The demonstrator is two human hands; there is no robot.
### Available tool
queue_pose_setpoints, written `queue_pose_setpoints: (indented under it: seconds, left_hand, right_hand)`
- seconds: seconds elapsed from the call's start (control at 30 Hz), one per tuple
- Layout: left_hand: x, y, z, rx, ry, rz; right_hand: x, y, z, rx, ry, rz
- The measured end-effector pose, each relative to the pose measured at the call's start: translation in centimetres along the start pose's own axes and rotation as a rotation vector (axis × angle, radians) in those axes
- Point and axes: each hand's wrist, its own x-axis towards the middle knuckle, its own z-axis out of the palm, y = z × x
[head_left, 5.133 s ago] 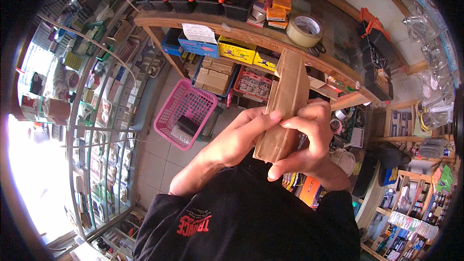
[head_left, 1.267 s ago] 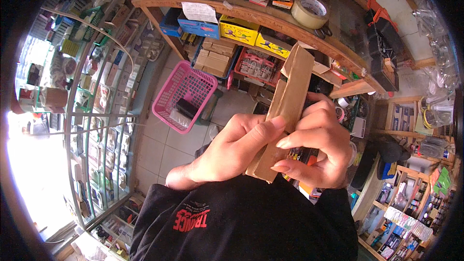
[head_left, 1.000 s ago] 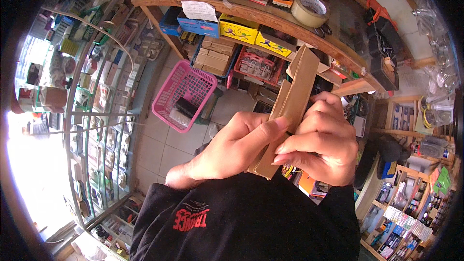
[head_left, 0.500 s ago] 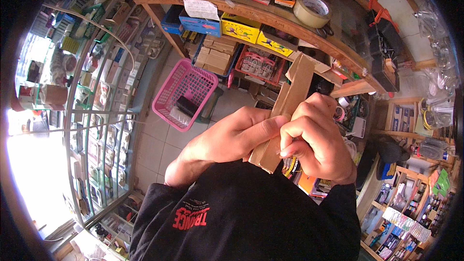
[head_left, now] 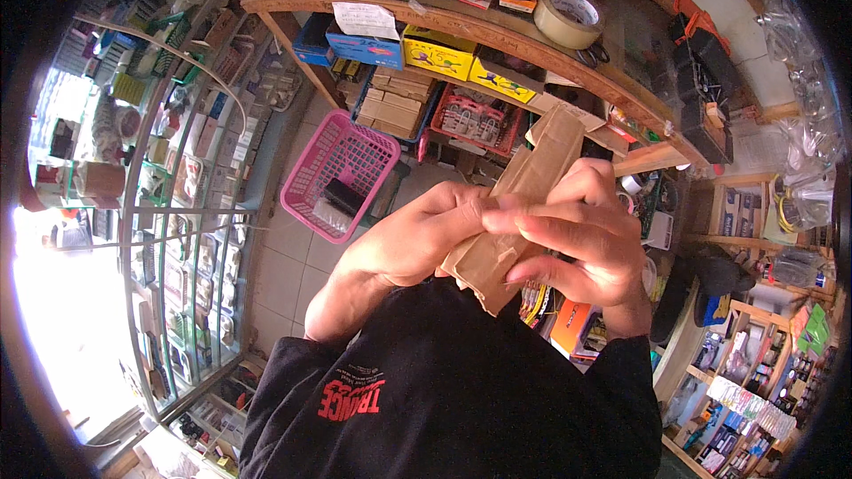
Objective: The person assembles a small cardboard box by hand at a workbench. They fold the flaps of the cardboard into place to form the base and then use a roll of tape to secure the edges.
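A long, narrow brown cardboard box (head_left: 555,140) is held slantwise in front of my chest, its creased near end tilted toward my shirt. My left hand (head_left: 413,235) grips it from the left, thumb on top and the other fingers partly hidden beneath. From the right, my right hand (head_left: 586,235) closes on the same box, its fingertips meeting my left thumb over the upper face. Its thumb rests by the lower right edge. Whether anything is inside the box cannot be seen.
On the floor stands a pink plastic basket (head_left: 373,146) with black and clear items inside. Beyond is a wooden-edged counter (head_left: 461,22) carrying a roll of tape (head_left: 568,19). Under it sit yellow boxes (head_left: 439,53) and a red basket (head_left: 479,120). Glass shelving (head_left: 182,213) lines the left.
The box has rolled and flattened somewhat, so more of its broad, creased face shows. My right fingers have uncurled and reached left across it; my left hand has shifted slightly up.
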Motion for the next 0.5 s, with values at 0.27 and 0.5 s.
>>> queue_pose_setpoints:
  seconds: [0.27,0.5]
  left_hand:
    - [0.5,0.6,0.5,-0.047,0.043,-0.088]
    - [1.3,-0.1,-0.4,-0.299,-0.101,-0.166]
  right_hand:
    - [-0.3,1.0,0.9,0.315,0.178,0.148]
    - [-1.8,1.1,1.4,0.211,0.157,-0.054]
